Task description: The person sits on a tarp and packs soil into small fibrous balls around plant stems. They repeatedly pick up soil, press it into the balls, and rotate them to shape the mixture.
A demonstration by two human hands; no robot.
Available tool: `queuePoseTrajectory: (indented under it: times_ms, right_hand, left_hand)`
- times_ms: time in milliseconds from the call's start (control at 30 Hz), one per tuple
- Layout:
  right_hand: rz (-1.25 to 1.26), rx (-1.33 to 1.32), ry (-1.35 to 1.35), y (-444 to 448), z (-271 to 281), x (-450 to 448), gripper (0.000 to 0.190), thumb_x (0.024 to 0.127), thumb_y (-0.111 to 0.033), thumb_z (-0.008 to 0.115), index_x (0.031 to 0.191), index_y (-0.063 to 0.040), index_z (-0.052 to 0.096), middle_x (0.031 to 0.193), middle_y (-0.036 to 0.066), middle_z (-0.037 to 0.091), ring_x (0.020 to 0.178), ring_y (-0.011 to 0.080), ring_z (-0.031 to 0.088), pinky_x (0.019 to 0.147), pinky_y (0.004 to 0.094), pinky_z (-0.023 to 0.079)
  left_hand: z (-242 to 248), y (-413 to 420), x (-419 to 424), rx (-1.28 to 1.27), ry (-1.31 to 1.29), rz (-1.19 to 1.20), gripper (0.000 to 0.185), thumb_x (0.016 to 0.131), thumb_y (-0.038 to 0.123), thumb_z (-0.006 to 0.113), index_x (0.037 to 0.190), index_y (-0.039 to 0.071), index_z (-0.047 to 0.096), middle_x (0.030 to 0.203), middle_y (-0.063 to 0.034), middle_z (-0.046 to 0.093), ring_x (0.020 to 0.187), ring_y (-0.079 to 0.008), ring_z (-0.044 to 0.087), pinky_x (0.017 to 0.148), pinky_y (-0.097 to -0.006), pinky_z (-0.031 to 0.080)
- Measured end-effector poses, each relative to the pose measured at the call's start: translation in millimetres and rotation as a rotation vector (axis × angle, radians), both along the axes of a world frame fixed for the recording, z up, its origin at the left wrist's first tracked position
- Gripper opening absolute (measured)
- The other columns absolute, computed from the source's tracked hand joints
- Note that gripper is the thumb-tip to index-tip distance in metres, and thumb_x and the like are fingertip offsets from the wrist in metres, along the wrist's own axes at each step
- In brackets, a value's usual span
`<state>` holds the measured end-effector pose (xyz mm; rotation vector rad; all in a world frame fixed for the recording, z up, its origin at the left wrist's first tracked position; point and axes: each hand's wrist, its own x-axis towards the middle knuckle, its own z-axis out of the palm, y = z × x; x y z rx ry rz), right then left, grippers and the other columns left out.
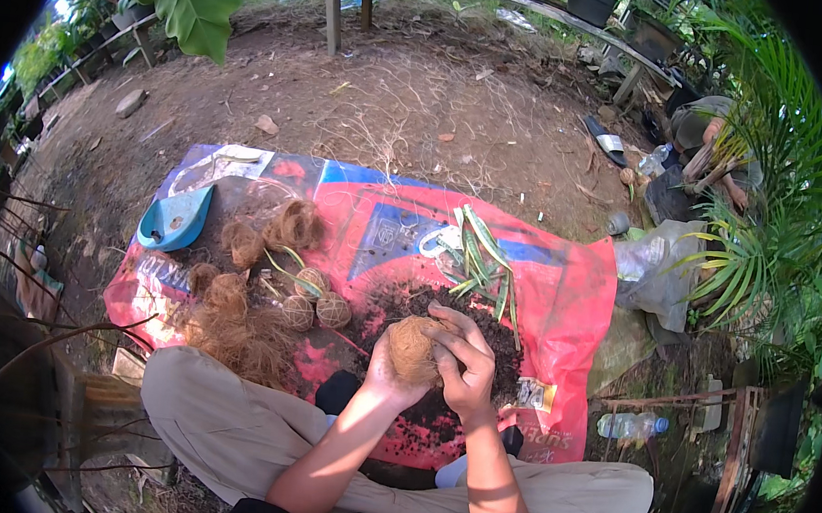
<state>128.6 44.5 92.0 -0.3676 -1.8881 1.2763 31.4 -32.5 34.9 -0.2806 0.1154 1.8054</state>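
A round ball of brown coconut fibre point(410, 350) sits between my hands, above a heap of dark soil point(418, 302). My left hand point(383, 384) cups it from below and the left. Against its right side press the fingers of my right hand point(467, 364). Left of the soil lie three fibre balls wound with string, among them a ball point(333, 311); a long green leaf point(292, 268) touches one. Loose coconut fibre point(249, 341) is heaped near my left knee, with hollow fibre clumps point(295, 224) beyond. Variegated long leaves point(486, 256) rest behind the soil.
Everything lies on a red and blue plastic sheet point(568, 307) with printing. A blue plastic scoop point(176, 220) is at its left. Tangled string point(391, 148) covers the ground beyond. Another person point(715, 136) sits at the far right near a sandal point(606, 142). A plastic bottle point(631, 426) lies right.
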Motion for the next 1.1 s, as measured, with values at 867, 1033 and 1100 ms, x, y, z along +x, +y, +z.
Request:
queuePoseTrajectory:
  times_ms: [867,1033,1100]
  right_hand:
    - [-0.33,0.241,0.113,-16,-11,-16,0.026,0.095,-0.016,0.054,0.105,0.003,0.068,0.11,0.016,0.068,0.116,0.0365,0.061,0.101,0.0434,0.046]
    - [-0.435,-0.055,0.1,-16,-10,-11,0.019,0.093,-0.006,0.053,0.1,0.005,0.067,0.104,0.014,0.068,0.103,0.0285,0.065,0.092,0.0369,0.049]
    - [-0.355,-0.517,0.157,-17,-7,-10,0.02,0.095,-0.007,0.051,0.1,0.005,0.066,0.101,0.01,0.067,0.096,0.0185,0.062,0.089,0.0321,0.047]
  left_hand:
    - [48,8,26,-0.443,0.6,0.221,0.028,0.098,0.02,0.057,0.122,0.006,0.056,0.111,-0.0066,0.063,0.101,-0.0163,0.063,0.088,-0.0297,0.053]
    - [57,7,20,-0.136,0.418,0.124,0.036,0.101,0.02,0.051,0.133,0.005,0.049,0.121,-0.0096,0.059,0.114,-0.02,0.057,0.104,-0.0356,0.043]
    - [58,10,20,-0.35,0.77,0.136,0.034,0.1,0.016,0.052,0.131,0.003,0.052,0.123,-0.0105,0.058,0.114,-0.0194,0.056,0.105,-0.0351,0.04]
